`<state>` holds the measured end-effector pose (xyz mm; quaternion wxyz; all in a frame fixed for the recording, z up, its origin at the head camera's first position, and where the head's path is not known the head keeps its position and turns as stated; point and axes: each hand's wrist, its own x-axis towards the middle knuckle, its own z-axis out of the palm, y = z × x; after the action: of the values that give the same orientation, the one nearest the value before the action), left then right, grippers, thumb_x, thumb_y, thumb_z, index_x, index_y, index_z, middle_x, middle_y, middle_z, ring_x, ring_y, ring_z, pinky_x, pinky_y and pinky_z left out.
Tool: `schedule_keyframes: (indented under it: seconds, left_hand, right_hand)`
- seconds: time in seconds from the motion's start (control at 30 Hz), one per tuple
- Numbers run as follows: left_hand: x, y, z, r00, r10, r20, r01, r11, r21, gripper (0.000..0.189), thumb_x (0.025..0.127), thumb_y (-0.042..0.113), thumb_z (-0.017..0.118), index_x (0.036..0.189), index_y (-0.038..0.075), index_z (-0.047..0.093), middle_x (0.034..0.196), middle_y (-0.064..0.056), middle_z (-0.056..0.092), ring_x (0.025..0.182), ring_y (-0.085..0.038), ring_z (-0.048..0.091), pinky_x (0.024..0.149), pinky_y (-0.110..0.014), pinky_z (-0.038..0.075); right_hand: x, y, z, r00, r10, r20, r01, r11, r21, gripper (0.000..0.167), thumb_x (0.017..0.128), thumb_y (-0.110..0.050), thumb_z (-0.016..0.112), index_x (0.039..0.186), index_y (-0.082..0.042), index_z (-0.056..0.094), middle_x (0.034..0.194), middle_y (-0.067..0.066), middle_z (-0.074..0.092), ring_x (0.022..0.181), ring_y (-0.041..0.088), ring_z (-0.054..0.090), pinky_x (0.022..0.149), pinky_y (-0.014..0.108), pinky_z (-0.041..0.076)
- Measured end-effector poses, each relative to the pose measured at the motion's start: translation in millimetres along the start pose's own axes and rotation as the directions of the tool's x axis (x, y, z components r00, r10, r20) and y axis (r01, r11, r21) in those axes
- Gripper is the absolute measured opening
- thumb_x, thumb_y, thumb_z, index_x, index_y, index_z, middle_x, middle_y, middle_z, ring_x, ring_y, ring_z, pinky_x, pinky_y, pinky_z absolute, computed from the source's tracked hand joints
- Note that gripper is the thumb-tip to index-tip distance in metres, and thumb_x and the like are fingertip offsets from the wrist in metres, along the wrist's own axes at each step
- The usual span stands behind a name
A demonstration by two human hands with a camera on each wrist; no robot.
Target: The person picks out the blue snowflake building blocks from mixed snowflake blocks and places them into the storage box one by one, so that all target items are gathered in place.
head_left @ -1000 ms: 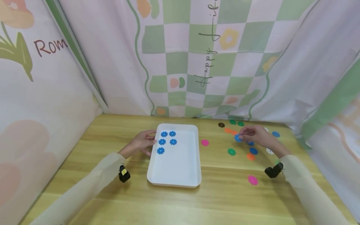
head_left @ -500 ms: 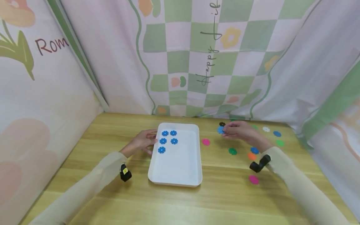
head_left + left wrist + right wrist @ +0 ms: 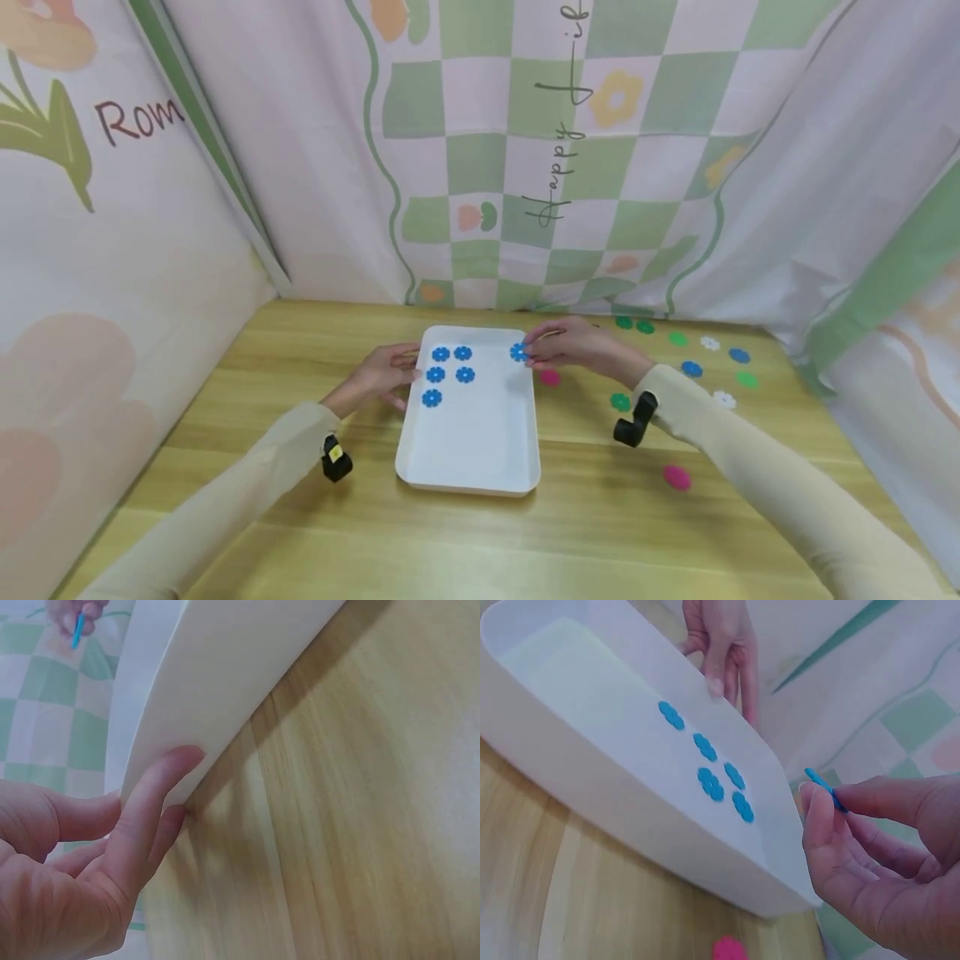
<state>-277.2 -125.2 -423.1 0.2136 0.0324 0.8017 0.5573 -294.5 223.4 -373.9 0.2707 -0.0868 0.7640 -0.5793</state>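
A white rectangular tray [image 3: 472, 450] lies on the wooden table, with several blue flower-shaped plastic discs [image 3: 436, 375] near its left side. My left hand [image 3: 377, 377] holds the tray's left wall. In the left wrist view its thumb lies at the rim, and its fingers [image 3: 142, 799] rest along the outer wall. Over the tray's far right corner, my right hand [image 3: 573, 346] pinches another blue flower-shaped disc [image 3: 821, 780] between thumb and fingertips. That disc appears edge-on and raised above the tray floor in the right wrist view.
Right of the tray, loose discs lie scattered: pink [image 3: 677, 477], dark green [image 3: 620, 402], white [image 3: 709, 342], blue [image 3: 738, 356] and light green [image 3: 747, 380]. The right arm hides part of that area. A checkered curtain [image 3: 472, 167] hangs behind the table.
My right hand has carried the blue disc leftward from the scattered discs to above the tray's far right corner. My left hand stays at the tray's left wall.
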Motion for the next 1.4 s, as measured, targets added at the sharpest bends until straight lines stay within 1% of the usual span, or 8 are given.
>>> schedule_keyframes:
  seconds: [0.13,0.43,0.67,0.87,0.97,1.13,1.27,1.4]
  left_hand:
    - [0.4,0.2,-0.4,1.000,0.006,-0.005,-0.006,1.000,0.018,0.059,0.107,0.004,0.057,0.162,0.006,0.036,0.160,-0.026,0.044,0.130,-0.043,0.062,0.069,-0.038,0.070]
    - [0.5,0.3,-1.5,1.000,0.002,0.011,-0.002,1.000,0.008,0.063,0.106,0.004,0.058,0.164,0.009,0.033,0.158,-0.029,0.044,0.127,-0.044,0.064,0.068,-0.038,0.070]
    - [-0.4,-0.5,-1.3,1.000,0.001,0.023,-0.001,1.000,-0.004,0.064,0.106,0.004,0.058,0.164,0.008,0.031,0.157,-0.030,0.045,0.128,-0.045,0.063,0.069,-0.039,0.070]
    - [-0.3,0.2,0.2,1.000,-0.004,0.014,0.004,1.000,-0.003,0.063,0.107,0.004,0.057,0.164,0.009,0.032,0.158,-0.029,0.044,0.129,-0.044,0.062,0.070,-0.039,0.070]
    - [-1.0,0.5,-0.8,1.000,-0.001,0.010,0.001,1.000,-0.002,0.063,0.107,0.004,0.057,0.164,0.008,0.032,0.158,-0.029,0.044,0.129,-0.044,0.063,0.069,-0.038,0.070]
    - [-2.9,1.4,-2.9,1.000,0.014,0.012,-0.014,1.000,-0.009,0.063,0.106,0.002,0.057,0.164,0.007,0.032,0.157,-0.030,0.045,0.129,-0.046,0.062,0.065,-0.037,0.069]
    - [-3.9,2.3,-2.7,1.000,0.024,0.013,-0.024,1.000,-0.013,0.063,0.106,0.001,0.057,0.164,0.006,0.031,0.157,-0.031,0.045,0.130,-0.046,0.061,0.062,-0.035,0.069]
    - [-3.3,2.0,-2.2,1.000,0.022,0.008,-0.022,1.000,-0.011,0.063,0.106,0.002,0.057,0.164,0.006,0.032,0.157,-0.030,0.044,0.130,-0.046,0.061,0.062,-0.036,0.069]
  right_hand:
    - [17.1,-6.9,21.7,1.000,0.011,0.010,-0.011,1.000,-0.004,0.030,0.103,-0.001,0.063,0.129,0.014,0.058,0.099,0.009,0.077,0.087,0.014,0.076,0.097,0.038,0.065]
    - [53.7,-4.7,69.6,0.998,0.052,0.046,-0.045,0.989,-0.143,0.021,0.099,-0.003,0.069,0.116,0.009,0.066,0.096,0.013,0.078,0.079,0.014,0.075,0.087,0.036,0.068]
    - [64.5,-2.7,91.5,0.992,0.118,0.044,-0.103,0.963,-0.247,0.014,0.096,-0.005,0.074,0.107,0.004,0.071,0.090,0.010,0.078,0.074,0.012,0.073,0.076,0.029,0.068]
    - [66.5,1.7,97.4,0.987,0.156,0.025,-0.142,0.946,-0.293,0.008,0.095,-0.003,0.076,0.095,0.001,0.068,0.081,0.010,0.075,0.065,0.014,0.072,0.070,0.027,0.068]
    - [66.7,2.0,100.0,0.990,0.137,0.020,-0.121,0.925,-0.360,0.010,0.095,-0.004,0.076,0.091,0.000,0.067,0.079,0.011,0.075,0.063,0.014,0.072,0.067,0.027,0.068]
    - [66.3,-0.4,105.8,0.994,0.105,-0.013,-0.098,0.862,-0.497,0.014,0.094,-0.009,0.078,0.087,-0.004,0.067,0.078,0.008,0.073,0.064,0.015,0.071,0.064,0.026,0.066]
    - [62.4,-4.8,106.8,0.996,0.083,-0.025,-0.083,0.823,-0.561,0.015,0.094,-0.012,0.079,0.086,-0.005,0.067,0.078,0.008,0.071,0.067,0.017,0.069,0.063,0.026,0.065]
    - [57.9,-9.6,99.8,0.999,0.029,-0.019,-0.035,0.800,-0.599,0.013,0.094,-0.013,0.079,0.089,-0.005,0.070,0.081,0.008,0.072,0.068,0.020,0.070,0.063,0.028,0.065]
